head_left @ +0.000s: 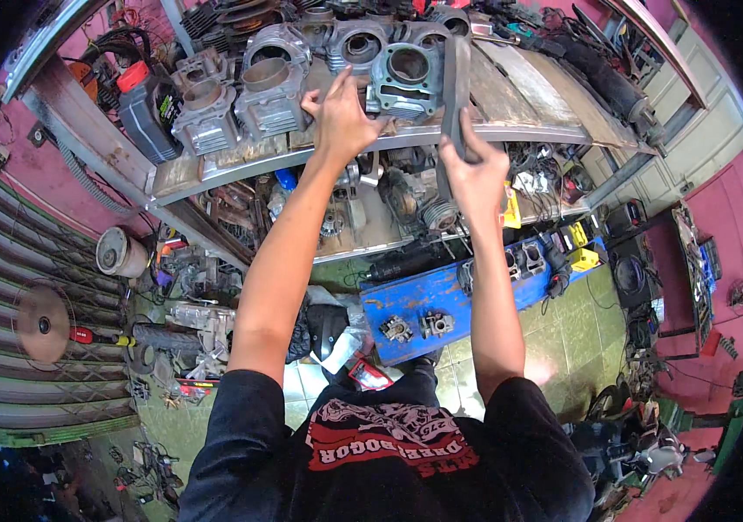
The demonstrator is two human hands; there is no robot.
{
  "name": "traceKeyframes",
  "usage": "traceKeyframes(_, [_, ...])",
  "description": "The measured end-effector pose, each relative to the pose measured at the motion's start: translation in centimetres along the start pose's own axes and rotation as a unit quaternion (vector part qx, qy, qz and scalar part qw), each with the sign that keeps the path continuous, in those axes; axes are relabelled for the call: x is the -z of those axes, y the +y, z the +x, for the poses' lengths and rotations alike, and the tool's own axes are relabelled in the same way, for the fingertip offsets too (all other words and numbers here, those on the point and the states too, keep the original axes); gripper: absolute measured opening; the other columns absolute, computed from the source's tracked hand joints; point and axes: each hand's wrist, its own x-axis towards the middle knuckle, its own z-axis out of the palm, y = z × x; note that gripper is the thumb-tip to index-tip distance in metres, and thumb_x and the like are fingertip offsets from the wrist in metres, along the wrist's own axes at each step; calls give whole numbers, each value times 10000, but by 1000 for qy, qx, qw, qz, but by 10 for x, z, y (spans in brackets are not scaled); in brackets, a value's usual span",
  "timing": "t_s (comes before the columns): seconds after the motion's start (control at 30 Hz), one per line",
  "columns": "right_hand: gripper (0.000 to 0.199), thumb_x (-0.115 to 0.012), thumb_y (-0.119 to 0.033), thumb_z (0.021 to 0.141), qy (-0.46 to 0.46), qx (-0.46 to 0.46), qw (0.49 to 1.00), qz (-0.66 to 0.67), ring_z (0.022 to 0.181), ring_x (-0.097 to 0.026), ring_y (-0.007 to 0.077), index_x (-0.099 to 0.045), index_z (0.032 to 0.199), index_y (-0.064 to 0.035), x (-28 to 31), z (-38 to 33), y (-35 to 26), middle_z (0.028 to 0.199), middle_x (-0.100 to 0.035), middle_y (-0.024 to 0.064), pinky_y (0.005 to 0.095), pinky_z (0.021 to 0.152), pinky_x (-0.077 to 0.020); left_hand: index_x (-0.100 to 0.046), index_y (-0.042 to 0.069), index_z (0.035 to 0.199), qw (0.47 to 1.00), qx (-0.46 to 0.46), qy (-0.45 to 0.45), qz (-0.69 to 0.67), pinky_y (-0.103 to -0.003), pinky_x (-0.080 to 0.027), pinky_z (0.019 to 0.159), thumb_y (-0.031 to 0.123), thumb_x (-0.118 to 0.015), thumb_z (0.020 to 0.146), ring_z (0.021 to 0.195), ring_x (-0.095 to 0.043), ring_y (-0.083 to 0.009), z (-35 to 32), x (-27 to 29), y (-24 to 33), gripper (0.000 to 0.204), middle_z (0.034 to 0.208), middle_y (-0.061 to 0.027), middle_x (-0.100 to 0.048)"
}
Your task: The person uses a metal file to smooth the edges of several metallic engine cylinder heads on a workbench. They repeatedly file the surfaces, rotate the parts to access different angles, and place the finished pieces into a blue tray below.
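The block [408, 82] sits at the near edge of the bench [545, 133], its bore facing up, between the two hands. The right hand [479, 165] has the dark bar [456, 96] pinched between thumb and fingers, closed on it just at the bench edge; the bar runs along the block's right side, its near end past the edge. The left hand [345, 126] is on the block's left, fingers half curled and spread, with nothing seen in them. From above it is hard to tell whether the bar or the left hand touches the block.

The chief risk seems to be a knock: a swing of the bar could chip or scratch the block's flat top face, or shove it off the near edge, since the left hand has no clear hold on it. A one-handed grip low on a long bar could also let it tip and pinch fingers against the metal edge.

As for writing, the shirt [380, 439] carries large letters, upside down in this view, partly on a red band. The dark bottle [149, 113] at far left has bright green lettering. A red-and-white packet [369, 374] below has print too small to read.
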Motion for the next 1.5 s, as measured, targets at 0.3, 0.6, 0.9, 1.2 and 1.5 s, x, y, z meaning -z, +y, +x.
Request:
traceKeyframes(0.3, [517, -766, -209, 790, 37, 6, 998, -43, 781, -752, 303, -682, 1243, 27, 3, 15, -9, 874, -721, 291, 377, 776, -552, -637, 33, 1145, 1000, 0, 3, 5, -516, -249, 1023, 445, -903, 598, 1315, -555, -242, 0, 1, 3, 735, 1415, -173, -597])
traceKeyframes(0.6, [580, -773, -226, 792, 25, 5, 994, -105, 786, -666, 275, -659, 1298, 34, 10, -20, -21, 793, -714, 155, 397, 957, -434, -638, 48, 1165, 1000, -4, -1, 11, -527, -251, 1030, 467, -902, 625, 1314, -556, -241, 1, 1, 3, 733, 1394, -163, -610])
traceKeyframes(0.9, [551, -781, -211, 748, -8, 127, 983, -128, 777, -679, 193, -706, 1270, -53, -2, -65, -47, 748, -719, 70, 459, 1016, -383, -647, 23, 1198, 999, 21, -22, 14, -539, -243, 1030, 458, -903, 583, 1297, -569, -266, 1, -6, 0, 795, 1387, -218, -605])
traceKeyframes(1.2, [540, -778, -284, 740, -46, 147, 970, -188, 708, -663, 217, -729, 1242, -91, 0, -70, -26, 652, -667, 90, 500, 1056, -365, -685, 2, 1189, 996, 35, -75, 36, -555, -233, 1041, 553, -871, 619, 1365, -509, -258, 2, -3, 3, 814, 1299, -166, -673])
traceKeyframes(1.5, [534, -770, -302, 748, -68, 99, 976, -180, 886, -688, 230, -736, 1236, -87, 17, -53, -23, 865, -734, 121, 544, 1116, -313, -689, 96, 1247, 986, 75, -104, 105, -592, -241, 1022, 632, -825, 669, 1316, -552, -295, 4, 7, 16, 800, 1199, -154, -719])
